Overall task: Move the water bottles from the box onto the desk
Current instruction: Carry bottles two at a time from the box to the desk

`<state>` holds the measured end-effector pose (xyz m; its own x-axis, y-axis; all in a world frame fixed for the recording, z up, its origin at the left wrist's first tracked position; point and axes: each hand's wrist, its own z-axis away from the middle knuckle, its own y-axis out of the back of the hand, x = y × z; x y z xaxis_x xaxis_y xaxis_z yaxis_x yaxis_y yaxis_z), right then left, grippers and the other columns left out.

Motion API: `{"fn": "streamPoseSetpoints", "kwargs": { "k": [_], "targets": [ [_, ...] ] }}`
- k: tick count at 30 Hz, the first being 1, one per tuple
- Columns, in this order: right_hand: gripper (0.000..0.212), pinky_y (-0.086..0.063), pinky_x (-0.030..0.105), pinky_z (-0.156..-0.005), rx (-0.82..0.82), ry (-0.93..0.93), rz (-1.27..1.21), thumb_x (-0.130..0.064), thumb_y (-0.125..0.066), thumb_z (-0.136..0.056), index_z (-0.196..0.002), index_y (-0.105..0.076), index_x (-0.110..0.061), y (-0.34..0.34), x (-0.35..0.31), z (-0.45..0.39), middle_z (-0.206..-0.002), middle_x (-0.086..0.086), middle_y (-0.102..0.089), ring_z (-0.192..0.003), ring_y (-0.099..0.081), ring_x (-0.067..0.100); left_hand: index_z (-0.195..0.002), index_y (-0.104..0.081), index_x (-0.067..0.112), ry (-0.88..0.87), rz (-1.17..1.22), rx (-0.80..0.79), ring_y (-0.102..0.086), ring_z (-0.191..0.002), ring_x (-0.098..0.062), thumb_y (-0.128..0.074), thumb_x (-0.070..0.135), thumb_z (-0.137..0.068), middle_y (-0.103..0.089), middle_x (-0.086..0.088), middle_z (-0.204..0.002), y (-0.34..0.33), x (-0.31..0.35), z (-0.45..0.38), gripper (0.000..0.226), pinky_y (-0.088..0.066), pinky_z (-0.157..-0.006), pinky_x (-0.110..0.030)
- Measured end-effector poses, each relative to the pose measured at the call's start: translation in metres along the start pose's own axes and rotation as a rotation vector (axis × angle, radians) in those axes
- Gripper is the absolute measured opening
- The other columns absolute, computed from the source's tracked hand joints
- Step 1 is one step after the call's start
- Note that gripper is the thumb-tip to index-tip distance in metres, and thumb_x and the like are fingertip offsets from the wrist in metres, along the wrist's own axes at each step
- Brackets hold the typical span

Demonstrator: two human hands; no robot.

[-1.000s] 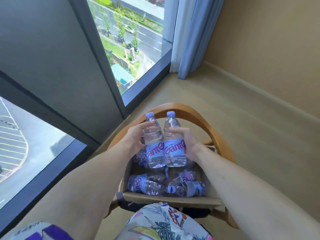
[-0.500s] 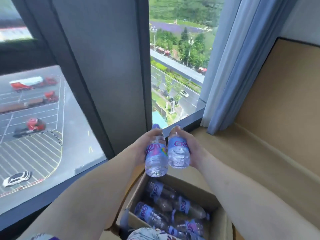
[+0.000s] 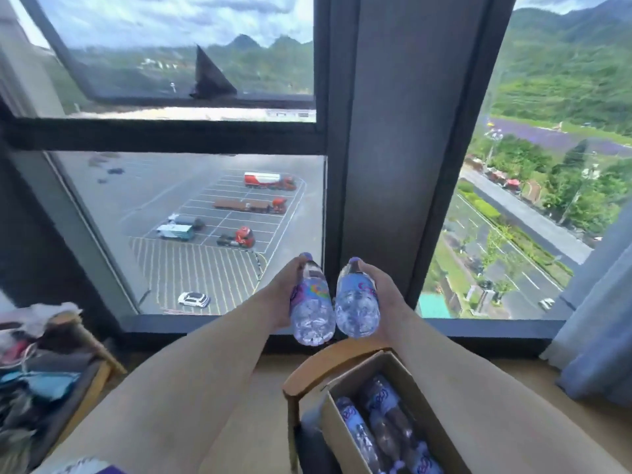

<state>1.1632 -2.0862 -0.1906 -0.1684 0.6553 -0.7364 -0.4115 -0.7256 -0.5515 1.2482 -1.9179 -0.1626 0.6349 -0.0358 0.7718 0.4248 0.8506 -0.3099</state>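
- Clear plastic bottles, one per hand: we grip the left bottle (image 3: 313, 311) in our left hand (image 3: 278, 297), the right bottle (image 3: 357, 307) in our right hand (image 3: 386, 299), side by side.
- Both hang above the box (image 3: 415, 401), where more bottles (image 3: 383, 429) lie.

We can read no whole word anywhere. The left bottle (image 3: 312, 304) wears a purple label with pink and multicoloured script, too blurred and wrapped round to make out. The right bottle (image 3: 357, 304) shows only a pink curl of lettering on its label. On the bottles in the box (image 3: 345, 413), near its far left corner, we see pink script fragments on a white-purple label, not legible.
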Motion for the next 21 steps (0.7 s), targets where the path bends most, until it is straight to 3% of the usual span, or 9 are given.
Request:
{"fn": "streamPoseSetpoints", "kwargs": {
  "k": [3, 5, 7, 9, 11, 13, 15, 17, 21],
  "targets": [
    [0.026, -0.057, 0.038, -0.067, -0.101, -0.122, 0.042, -0.037, -0.071, -0.087, -0.083, -0.069, -0.011, -0.047, 0.017, 0.002, -0.074, 0.012, -0.065, -0.063, -0.066, 0.027, -0.083, -0.06, 0.012, -0.099, 0.032, 0.069, -0.062, -0.064, -0.026, -0.064, 0.049, -0.09, -0.063, -0.011, -0.073, 0.039, 0.008, 0.032, 0.038, -0.056, -0.069, -0.032],
    [0.039, -0.059, 0.04, -0.066, -0.224, -0.212, 0.039, -0.043, -0.071, -0.089, -0.08, -0.074, -0.005, -0.08, 0.03, 0.006, -0.075, 0.015, -0.069, -0.064, -0.07, 0.031, -0.096, -0.064, 0.009, -0.164, 0.054, 0.126, -0.065, -0.081, -0.031, -0.063, 0.048, -0.092, -0.067, -0.017, -0.089, 0.068, 0.012, 0.056, 0.039, -0.056, -0.082, -0.039],
    [0.05, -0.061, 0.044, -0.066, -0.39, -0.277, 0.017, -0.048, -0.066, -0.093, -0.084, -0.078, 0.0, -0.116, 0.047, 0.011, -0.08, 0.019, -0.073, -0.071, -0.074, 0.034, -0.088, -0.064, 0.007, -0.202, 0.072, 0.214, -0.067, -0.071, -0.031, -0.062, 0.048, -0.094, -0.068, -0.016, -0.08, 0.102, 0.016, 0.083, 0.042, -0.056, -0.075, -0.038],
    [0.053, -0.059, 0.051, -0.086, -0.48, -0.335, 0.052, -0.049, -0.068, -0.093, -0.106, -0.073, 0.002, -0.153, 0.07, 0.019, -0.099, 0.021, -0.071, -0.089, -0.072, 0.037, -0.081, -0.059, 0.01, -0.234, 0.103, 0.324, -0.063, -0.051, -0.026, -0.062, 0.046, -0.096, -0.064, -0.012, -0.065, 0.137, 0.017, 0.109, 0.04, -0.053, -0.059, -0.03],
    [0.056, -0.046, 0.051, -0.106, -0.508, -0.352, 0.151, -0.048, -0.072, -0.089, -0.124, -0.06, -0.006, -0.193, 0.096, 0.027, -0.111, 0.02, -0.062, -0.1, -0.064, 0.037, -0.085, -0.056, 0.01, -0.266, 0.129, 0.44, -0.06, -0.049, -0.025, -0.062, 0.044, -0.097, -0.061, -0.011, -0.069, 0.177, 0.013, 0.139, 0.036, -0.05, -0.056, -0.028],
    [0.047, -0.048, 0.047, -0.102, -0.532, -0.328, 0.254, -0.045, -0.072, -0.088, -0.112, -0.058, -0.008, -0.234, 0.128, 0.037, -0.095, 0.017, -0.058, -0.088, -0.062, 0.034, -0.087, -0.056, 0.011, -0.313, 0.165, 0.531, -0.059, -0.052, -0.025, -0.061, 0.039, -0.099, -0.06, -0.012, -0.071, 0.219, 0.004, 0.171, 0.031, -0.05, -0.054, -0.027],
    [0.033, -0.058, 0.039, -0.076, -0.57, -0.332, 0.293, -0.041, -0.07, -0.089, -0.09, -0.062, -0.009, -0.274, 0.165, 0.047, -0.077, 0.014, -0.057, -0.07, -0.063, 0.029, -0.086, -0.058, 0.012, -0.363, 0.206, 0.598, -0.06, -0.048, -0.023, -0.06, 0.032, -0.1, -0.062, -0.01, -0.062, 0.262, -0.008, 0.208, 0.025, -0.049, -0.049, -0.024],
    [0.029, -0.058, 0.034, -0.064, -0.635, -0.355, 0.296, -0.036, -0.068, -0.09, -0.075, -0.071, -0.012, -0.316, 0.208, 0.06, -0.069, 0.011, -0.062, -0.062, -0.066, 0.026, -0.091, -0.061, 0.012, -0.378, 0.265, 0.651, -0.059, -0.055, -0.023, -0.06, 0.03, -0.099, -0.062, -0.01, -0.067, 0.306, -0.02, 0.248, 0.02, -0.049, -0.055, -0.028],
    [0.023, -0.053, 0.044, -0.09, -0.769, -0.388, 0.345, -0.031, -0.066, -0.094, -0.106, -0.066, -0.012, -0.396, 0.297, 0.087, -0.097, 0.015, -0.067, -0.088, -0.066, 0.031, -0.091, -0.065, 0.01, -0.412, 0.317, 0.717, -0.063, -0.057, -0.022, -0.058, 0.036, -0.1, -0.066, -0.008, -0.069, 0.393, -0.048, 0.329, 0.028, -0.053, -0.064, -0.029]
  ]
}}
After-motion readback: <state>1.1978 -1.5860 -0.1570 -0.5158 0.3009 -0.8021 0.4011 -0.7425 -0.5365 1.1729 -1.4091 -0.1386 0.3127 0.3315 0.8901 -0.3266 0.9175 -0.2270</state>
